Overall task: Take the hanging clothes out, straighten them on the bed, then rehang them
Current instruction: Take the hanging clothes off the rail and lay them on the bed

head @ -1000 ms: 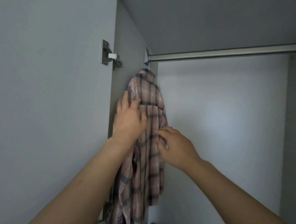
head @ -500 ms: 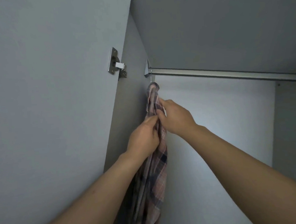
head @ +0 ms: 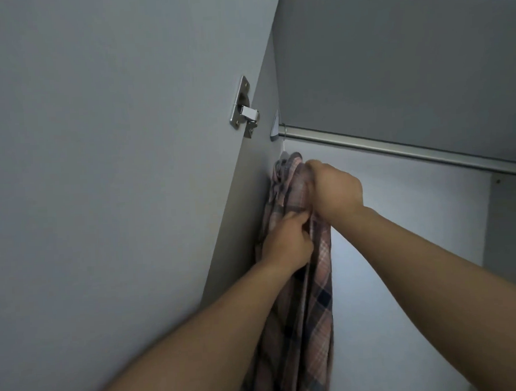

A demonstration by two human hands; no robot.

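Head view, one plaid shirt [head: 314, 321] on one rail [head: 398, 149], left hand [head: 286, 241] and right hand [head: 334, 188] both gripping it

Two bare forearms fill the lower frame, with no sleeves visible up to the picture's edge. The left hand [head: 286, 243] and right hand [head: 334, 188] wear no gloves.

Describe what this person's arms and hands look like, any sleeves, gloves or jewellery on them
Both arms are bare as far back as the frame shows, with no sleeve edge in view. The left hand and the right hand wear no gloves. No watch, bracelet or band shows on either wrist, and no ring is visible on the fingers that can be seen. Some fingers are hidden in the cloth, so those cannot be checked.
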